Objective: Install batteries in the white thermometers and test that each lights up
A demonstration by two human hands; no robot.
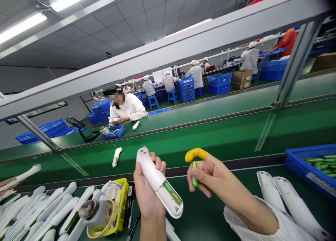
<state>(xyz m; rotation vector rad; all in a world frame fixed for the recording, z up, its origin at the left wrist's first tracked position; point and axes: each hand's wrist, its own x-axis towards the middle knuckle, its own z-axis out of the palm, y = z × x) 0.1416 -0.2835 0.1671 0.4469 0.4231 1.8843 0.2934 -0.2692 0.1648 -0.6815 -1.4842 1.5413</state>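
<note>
My left hand [151, 192] is wrapped round a white handheld thermometer [152, 172], which is tilted with its head up and to the left. Its battery compartment faces me uncovered, and a green battery [172, 193] lies inside. To the right, my right hand [210, 171] pinches another green battery [194, 174] between thumb and fingers, apart from the thermometer. A yellow finger cot [196, 153] covers the bent index finger of that hand.
Many white thermometers [52, 209] lie at the left, beside a yellow basket [122, 213] with a bottle [96, 213]. At the right are a blue battery bin [309, 174] and white thermometer parts [286, 195]. One thermometer [117, 157] rests on the green belt [210, 139]; a co-worker [128, 106] sits beyond.
</note>
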